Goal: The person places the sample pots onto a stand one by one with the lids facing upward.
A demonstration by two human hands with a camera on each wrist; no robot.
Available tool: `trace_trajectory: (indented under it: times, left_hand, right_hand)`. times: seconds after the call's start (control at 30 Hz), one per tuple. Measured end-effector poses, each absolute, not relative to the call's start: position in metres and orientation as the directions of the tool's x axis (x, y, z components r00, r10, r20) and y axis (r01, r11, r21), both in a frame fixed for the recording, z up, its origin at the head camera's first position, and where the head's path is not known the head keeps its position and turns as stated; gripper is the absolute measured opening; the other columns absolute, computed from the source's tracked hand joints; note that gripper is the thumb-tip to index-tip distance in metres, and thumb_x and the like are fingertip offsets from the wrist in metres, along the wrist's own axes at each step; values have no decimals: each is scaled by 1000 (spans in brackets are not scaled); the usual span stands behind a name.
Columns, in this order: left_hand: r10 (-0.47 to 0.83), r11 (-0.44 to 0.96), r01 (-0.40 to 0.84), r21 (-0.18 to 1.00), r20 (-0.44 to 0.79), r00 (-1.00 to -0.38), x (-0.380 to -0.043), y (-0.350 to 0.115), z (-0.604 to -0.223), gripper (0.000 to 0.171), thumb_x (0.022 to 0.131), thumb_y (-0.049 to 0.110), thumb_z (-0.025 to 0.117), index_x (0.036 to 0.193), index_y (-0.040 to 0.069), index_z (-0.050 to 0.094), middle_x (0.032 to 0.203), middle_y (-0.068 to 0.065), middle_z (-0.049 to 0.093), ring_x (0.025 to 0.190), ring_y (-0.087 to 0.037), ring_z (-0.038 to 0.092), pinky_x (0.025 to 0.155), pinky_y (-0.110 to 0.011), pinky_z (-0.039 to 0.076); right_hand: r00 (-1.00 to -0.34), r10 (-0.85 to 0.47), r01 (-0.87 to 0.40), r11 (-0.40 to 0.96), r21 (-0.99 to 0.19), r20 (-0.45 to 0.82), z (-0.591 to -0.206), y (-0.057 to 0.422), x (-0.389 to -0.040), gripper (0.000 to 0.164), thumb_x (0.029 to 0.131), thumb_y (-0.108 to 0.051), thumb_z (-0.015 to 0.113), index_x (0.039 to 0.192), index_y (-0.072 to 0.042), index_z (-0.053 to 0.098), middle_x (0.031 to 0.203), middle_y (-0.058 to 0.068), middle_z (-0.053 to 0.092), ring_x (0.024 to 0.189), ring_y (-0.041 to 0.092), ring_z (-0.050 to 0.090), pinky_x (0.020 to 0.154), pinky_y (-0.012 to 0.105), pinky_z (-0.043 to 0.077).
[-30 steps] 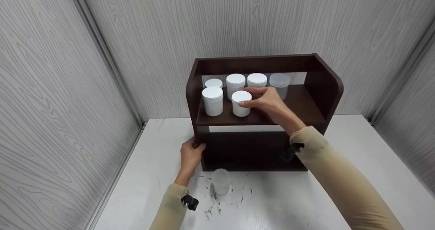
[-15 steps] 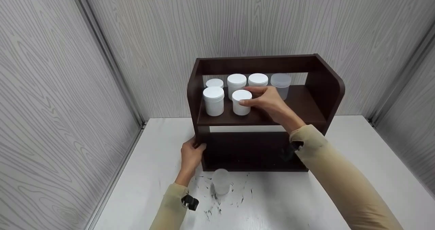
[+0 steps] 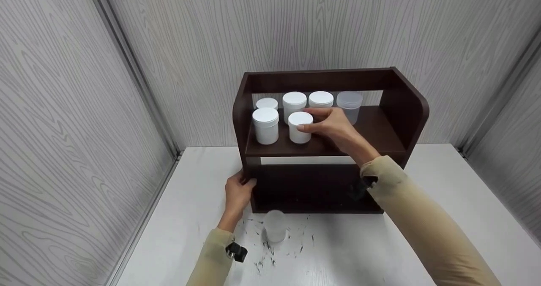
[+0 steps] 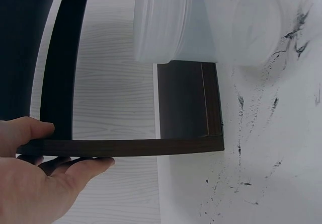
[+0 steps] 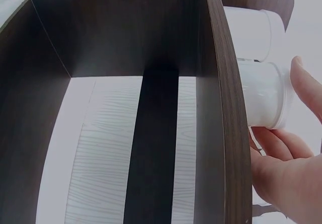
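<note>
On the upper board of a dark brown two-tier shelf (image 3: pixel 321 189), my right hand (image 3: pixel 336 127) holds a small white lidded jar (image 3: pixel 299 134) at the front, thumb on its near side. The right wrist view shows this jar (image 5: pixel 261 95) upright beside the board's edge, with the hand (image 5: pixel 287 168) around its lid end. My left hand (image 3: pixel 237 193) grips the shelf's left side panel low down. In the left wrist view the thumb and fingers of that hand (image 4: pixel 43 178) lie on opposite faces of the panel (image 4: pixel 136 147). Another white jar (image 3: pixel 266 127) stands just left of the held one.
Behind them stand a row of white jars (image 3: pixel 294 104) and a translucent lidded jar (image 3: pixel 349 102). A second translucent container (image 3: pixel 275 226) sits on the white table (image 3: pixel 203 167) before the shelf, among dark smudges (image 3: pixel 266 254). Grey wood-patterned walls (image 3: pixel 203 45) enclose the table.
Hardly anything differs. The view has shifted very slightly; both hands keep their places on the jar and the side panel.
</note>
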State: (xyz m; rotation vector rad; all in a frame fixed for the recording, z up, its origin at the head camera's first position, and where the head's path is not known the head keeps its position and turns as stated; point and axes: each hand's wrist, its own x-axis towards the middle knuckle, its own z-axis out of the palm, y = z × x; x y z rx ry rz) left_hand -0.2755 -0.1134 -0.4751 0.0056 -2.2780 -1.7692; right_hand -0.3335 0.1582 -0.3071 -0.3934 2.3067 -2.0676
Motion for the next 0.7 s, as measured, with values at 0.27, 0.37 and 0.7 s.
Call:
trace_trajectory:
  times: [0.27, 0.37, 0.7]
  left_hand:
    - [-161, 255, 155, 954, 200, -966, -277, -113, -476, 51, 98, 7, 64, 144, -12, 55, 135, -28, 65, 125, -39, 64, 103, -47, 53]
    - [-160, 252, 150, 956, 194, -968, -278, -113, -476, 52, 99, 6, 64, 146, -12, 53, 137, -29, 63, 127, -39, 62, 104, -47, 52]
    - [-145, 248, 153, 957, 192, -971, -278, -113, -476, 52, 100, 6, 62, 147, -12, 51, 137, -28, 64, 127, -38, 62, 106, -47, 51]
  right_hand:
    - [-975, -157, -190, 205, -960, 159, -307, 167, -324, 71, 77, -14, 95, 141, -2, 66, 138, 9, 68, 133, 16, 54, 114, 31, 39]
    - [-974, -146, -205, 221, -954, 175, -307, 171, -316, 74, 77, -14, 96, 143, -2, 64, 143, 7, 66, 138, 15, 52, 117, 30, 36]
    - [-939, -30, -343, 81, -936, 342, -322, 182, -276, 60, 81, 0, 90, 136, 10, 65, 126, 23, 72, 116, 29, 71, 91, 29, 58]
